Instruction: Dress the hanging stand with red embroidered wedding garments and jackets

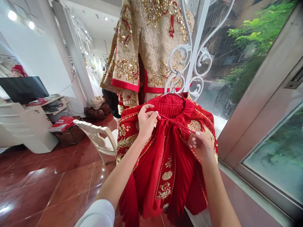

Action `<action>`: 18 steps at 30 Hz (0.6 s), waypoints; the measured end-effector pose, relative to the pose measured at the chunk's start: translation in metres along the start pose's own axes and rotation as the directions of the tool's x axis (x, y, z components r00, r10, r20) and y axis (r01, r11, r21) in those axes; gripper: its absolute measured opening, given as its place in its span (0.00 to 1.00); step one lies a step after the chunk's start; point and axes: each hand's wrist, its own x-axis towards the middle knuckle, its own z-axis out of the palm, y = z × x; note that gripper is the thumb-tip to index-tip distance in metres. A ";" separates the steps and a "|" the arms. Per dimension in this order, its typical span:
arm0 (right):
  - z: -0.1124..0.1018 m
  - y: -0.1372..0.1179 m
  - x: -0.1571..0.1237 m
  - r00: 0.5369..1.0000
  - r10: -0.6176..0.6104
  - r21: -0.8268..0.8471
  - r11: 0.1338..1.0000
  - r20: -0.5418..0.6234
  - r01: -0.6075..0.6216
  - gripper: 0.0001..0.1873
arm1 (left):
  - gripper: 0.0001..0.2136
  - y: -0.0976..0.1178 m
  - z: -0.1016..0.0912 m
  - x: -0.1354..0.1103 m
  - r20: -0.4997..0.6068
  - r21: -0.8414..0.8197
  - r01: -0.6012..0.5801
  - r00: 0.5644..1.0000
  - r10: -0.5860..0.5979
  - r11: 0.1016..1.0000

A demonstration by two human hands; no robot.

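Note:
In front of me a red garment (146,186) with gold embroidery hangs from metal hangers (175,82) on a white scrolled rack. A thin red drawstring (181,126) crosses the front of its gathered waist, with a knot or loop near the middle. Pinched fingers of my left hand (147,119) hold one end of the string at the left of the waistband. My right hand (201,143) grips the other end lower on the right, its fingers curled. Between the two hands the string runs fairly straight.
A beige and gold embroidered jacket (156,53) hangs behind, on the white rack (195,41). At left stand a white chair (99,135), a desk (30,126) with a monitor (23,90), and bags (68,135) on the tiled floor. A framed glass door (251,126) is close on the right.

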 end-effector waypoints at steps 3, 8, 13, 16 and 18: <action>-0.002 0.001 -0.005 0.962 -0.175 -0.308 0.946 -0.209 0.105 0.13 | 0.04 0.004 -0.005 -0.008 0.055 0.377 -0.228 0.973 0.224 0.898; 0.008 -0.004 0.008 0.883 -0.467 -0.728 0.621 -0.046 0.290 0.14 | 0.11 0.012 -0.003 -0.016 0.422 0.776 -0.549 0.818 0.392 0.310; 0.025 -0.003 0.018 0.815 -0.530 -0.839 0.312 0.236 0.446 0.08 | 0.09 0.009 0.005 -0.012 0.529 0.761 -0.582 0.812 0.245 0.286; 0.031 -0.006 -0.003 0.766 -0.578 -0.861 0.202 0.281 0.467 0.10 | 0.10 0.008 0.004 -0.010 0.527 0.762 -0.572 0.820 0.224 0.302; 0.034 -0.009 -0.021 0.814 -0.382 -0.828 0.182 0.438 0.531 0.07 | 0.10 0.009 0.003 -0.010 0.531 0.765 -0.573 0.820 0.216 0.294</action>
